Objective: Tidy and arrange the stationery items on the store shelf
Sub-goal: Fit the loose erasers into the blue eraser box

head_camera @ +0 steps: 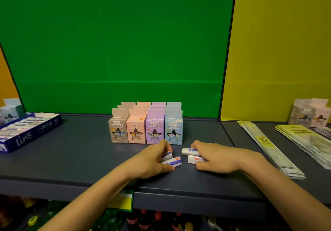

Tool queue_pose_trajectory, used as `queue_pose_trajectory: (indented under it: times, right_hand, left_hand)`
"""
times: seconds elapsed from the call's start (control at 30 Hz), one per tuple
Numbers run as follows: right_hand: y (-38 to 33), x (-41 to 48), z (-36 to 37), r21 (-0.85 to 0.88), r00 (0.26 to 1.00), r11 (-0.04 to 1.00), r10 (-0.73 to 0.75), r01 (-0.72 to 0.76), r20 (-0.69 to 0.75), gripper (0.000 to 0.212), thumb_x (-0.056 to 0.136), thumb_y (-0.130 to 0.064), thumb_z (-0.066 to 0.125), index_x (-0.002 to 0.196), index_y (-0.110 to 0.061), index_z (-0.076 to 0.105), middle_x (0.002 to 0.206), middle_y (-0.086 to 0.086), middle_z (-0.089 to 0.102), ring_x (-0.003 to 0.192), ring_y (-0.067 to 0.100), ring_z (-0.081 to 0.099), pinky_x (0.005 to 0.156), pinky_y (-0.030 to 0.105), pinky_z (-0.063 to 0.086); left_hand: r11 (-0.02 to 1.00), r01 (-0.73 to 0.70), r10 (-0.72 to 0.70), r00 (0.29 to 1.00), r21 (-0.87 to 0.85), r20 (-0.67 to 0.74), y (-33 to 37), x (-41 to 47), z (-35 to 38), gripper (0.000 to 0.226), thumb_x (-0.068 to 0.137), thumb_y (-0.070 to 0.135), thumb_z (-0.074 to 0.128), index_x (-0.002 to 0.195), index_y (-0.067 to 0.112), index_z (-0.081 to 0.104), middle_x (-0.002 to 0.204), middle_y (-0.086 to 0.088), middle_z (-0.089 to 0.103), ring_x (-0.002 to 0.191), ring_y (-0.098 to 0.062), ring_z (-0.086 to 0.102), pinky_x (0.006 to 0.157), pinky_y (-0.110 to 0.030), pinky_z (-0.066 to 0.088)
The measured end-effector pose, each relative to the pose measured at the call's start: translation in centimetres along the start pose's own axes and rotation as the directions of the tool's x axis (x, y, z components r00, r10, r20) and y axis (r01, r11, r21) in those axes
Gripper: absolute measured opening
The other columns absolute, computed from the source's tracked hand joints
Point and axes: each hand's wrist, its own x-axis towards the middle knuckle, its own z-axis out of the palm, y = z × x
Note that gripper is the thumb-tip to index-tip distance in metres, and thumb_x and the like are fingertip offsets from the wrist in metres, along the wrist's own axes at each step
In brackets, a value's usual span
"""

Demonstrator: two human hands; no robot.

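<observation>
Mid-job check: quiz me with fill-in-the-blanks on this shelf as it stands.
The front row of sharpener boxes holds ____ boxes.
The box at that row's right end is ____.
The blue tray lies to the ____ of the boxes.
The left hand and right hand each grip ____ loose erasers.
Missing: four; blue; left; two.
</observation>
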Motion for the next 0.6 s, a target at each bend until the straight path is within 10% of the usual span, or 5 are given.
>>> queue_pose_trajectory:
  times: [0.23,0.4,0.6]
  right_hand:
    - [-0.2,0.1,0.2,-0.011,0.994,1.0,-0.028,0.027,-0.107,0.029,0.095,-0.036,0.04,0.117,-0.018,0.036,0.097,0.002,0.049,0.079,0.017,0.05,0.071,0.032,0.04]
    - [0.3,0.6,-0.1,0.053,0.977,0.987,-0.14,0.15,-0.16,0.031,0.096,-0.037,0.038,0.122,-0.019,0.035,0.113,0.002,0.048,0.096,0.019,0.052,0.083,0.032,0.04]
    - [-3.1,2.8,-0.7,0.139,0.916,0.926,-0.311,0.352,-0.254,0.014,0.095,-0.036,0.04,0.099,-0.023,0.036,0.087,-0.015,0.043,0.076,0.0,0.043,0.07,0.011,0.039]
  left_hand:
    - [0.968,-0.083,0.15,0.947,0.236,-0.284,-0.3,-1.2,1.5,0.038,0.092,0.026,0.049,0.126,0.019,0.034,0.13,-0.001,0.048,0.112,-0.017,0.051,0.09,-0.022,0.038]
    - [0.997,-0.072,0.061,0.891,-0.008,-0.45,-2.2,-2.6,0.5,0.039,0.088,0.027,0.058,0.117,0.028,0.032,0.111,0.009,0.053,0.102,-0.011,0.057,0.087,-0.019,0.044]
    - [0.954,0.096,-0.223,0.859,-0.284,-0.46,-5.3,-6.6,-2.7,0.025,0.083,0.028,0.063,0.106,0.024,0.051,0.099,0.002,0.064,0.087,-0.014,0.063,0.076,-0.023,0.052]
